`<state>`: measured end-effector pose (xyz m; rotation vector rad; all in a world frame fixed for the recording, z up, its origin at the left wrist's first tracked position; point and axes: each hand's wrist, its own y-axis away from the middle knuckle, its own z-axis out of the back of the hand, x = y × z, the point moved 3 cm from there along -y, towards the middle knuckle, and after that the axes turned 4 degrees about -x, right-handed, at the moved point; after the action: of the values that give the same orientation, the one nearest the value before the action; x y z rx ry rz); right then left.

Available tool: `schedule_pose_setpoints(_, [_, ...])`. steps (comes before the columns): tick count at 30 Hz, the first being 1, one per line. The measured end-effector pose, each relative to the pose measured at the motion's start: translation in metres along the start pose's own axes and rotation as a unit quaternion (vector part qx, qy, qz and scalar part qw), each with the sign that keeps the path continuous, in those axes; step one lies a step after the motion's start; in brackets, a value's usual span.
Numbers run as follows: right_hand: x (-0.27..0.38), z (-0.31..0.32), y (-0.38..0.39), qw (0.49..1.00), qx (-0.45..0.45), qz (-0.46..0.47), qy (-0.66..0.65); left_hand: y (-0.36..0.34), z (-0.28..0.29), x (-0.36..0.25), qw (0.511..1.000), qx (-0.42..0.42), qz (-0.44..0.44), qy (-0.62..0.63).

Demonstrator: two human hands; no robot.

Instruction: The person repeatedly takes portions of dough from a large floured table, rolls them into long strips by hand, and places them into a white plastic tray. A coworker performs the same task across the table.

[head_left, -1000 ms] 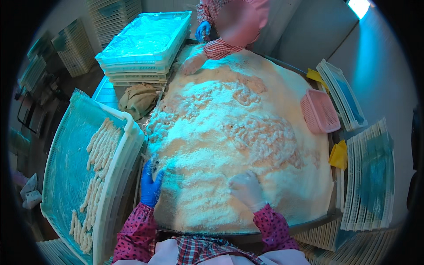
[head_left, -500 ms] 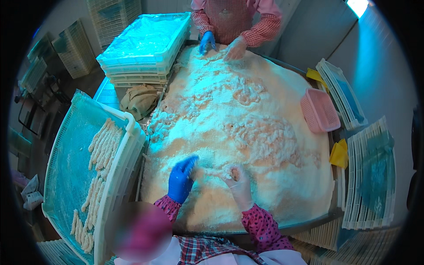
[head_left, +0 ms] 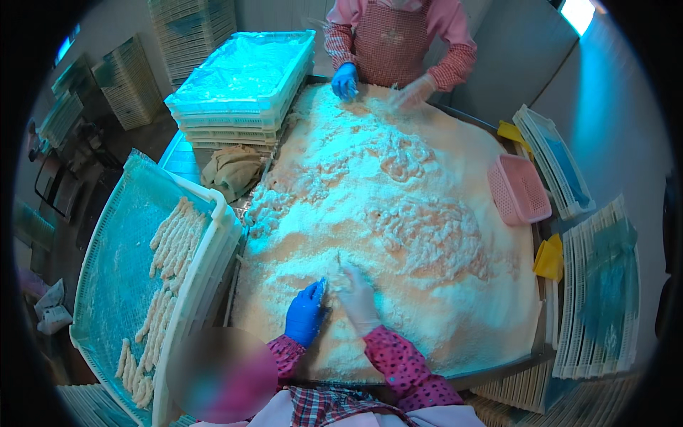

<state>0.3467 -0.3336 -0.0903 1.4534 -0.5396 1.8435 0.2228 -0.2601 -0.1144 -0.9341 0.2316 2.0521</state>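
Note:
My left hand (head_left: 304, 315) wears a blue glove; its bent fingers are pressed together at the pale crumb bed (head_left: 462, 320), around something I cannot make out. Beside it, my right hand (head_left: 356, 299), in a whitish translucent glove, has slightly blurred, stretched fingers reaching into the crumbs. Lumpy coated pieces (head_left: 420, 228) lie heaped farther up the bed. To the left, coated strips (head_left: 174, 242) lie in rows on a teal mesh tray (head_left: 107, 277) with a white rim.
A co-worker (head_left: 391, 43) handles crumbs at the far edge. Stacked trays (head_left: 235, 78) and a khaki cloth (head_left: 228, 171) stand or lie upper left. A pink basket (head_left: 518, 188), yellow items (head_left: 548, 257) and leaning trays (head_left: 597, 285) line the right side.
My hands have come together near the bed's lower middle, from farther apart. My right hand has moved left and forward, its fingers now straighter. The co-worker's hands now both reach the bed.

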Motion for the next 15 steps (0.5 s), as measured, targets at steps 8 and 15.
schedule_pose_setpoints(8, [-0.021,0.067,0.000,0.996,-0.070,0.049,-0.015,0.003,0.028,0.038,0.997,0.064,0.036,0.007])
schedule_pose_setpoints(15, [0.027,0.050,0.027,0.871,-0.018,0.242,0.428,-0.009,0.026,-0.011,0.983,0.054,-0.172,-0.038])
